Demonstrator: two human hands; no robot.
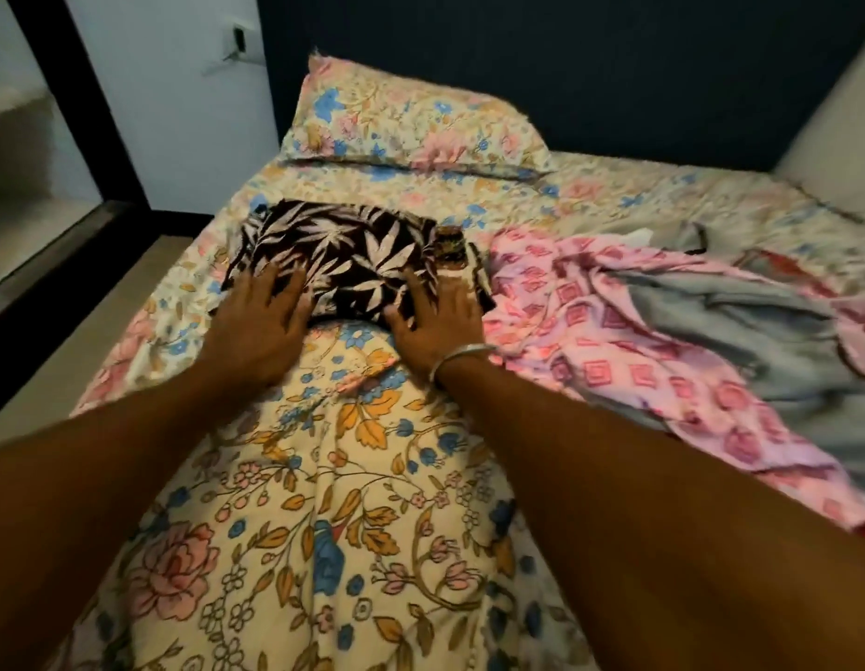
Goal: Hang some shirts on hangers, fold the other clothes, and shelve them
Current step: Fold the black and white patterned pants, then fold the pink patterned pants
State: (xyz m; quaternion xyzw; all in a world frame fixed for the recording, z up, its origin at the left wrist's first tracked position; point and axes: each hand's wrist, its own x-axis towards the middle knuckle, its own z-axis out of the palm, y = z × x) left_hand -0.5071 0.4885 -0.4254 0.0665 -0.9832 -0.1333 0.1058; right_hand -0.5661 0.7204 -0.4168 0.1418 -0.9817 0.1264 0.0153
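Forearms: both bare forearms are reaching forward from the near edge across the cream floral cotton bedsheet (324, 501), which is covering the bed.
Left hand: the left hand (261, 322) is lying flat with fingers spread and straight, pressing on the near-left corner of the dark folded garment with a white leaf print (343, 254); it is gripping nothing.
Right hand: the right hand (435, 317), wearing a thin silver metal bangle (462, 358) at the wrist, is pressing flat on the near-right corner of the same garment, fingers straight and apart.
Garment position: it is sitting as a compact rectangle on the sheet, just in front of the floral pillow (411, 123).
Waiting pile: a crumpled pink cloth with square motifs (590, 322) and a rumpled grey garment (740, 312) are lying just to the right, unfolded.
Step in hand: probably smoothing the finished fold.
Next move: likely calling for lifting the fold without letting it open, or drawing the pink cloth over to fold.
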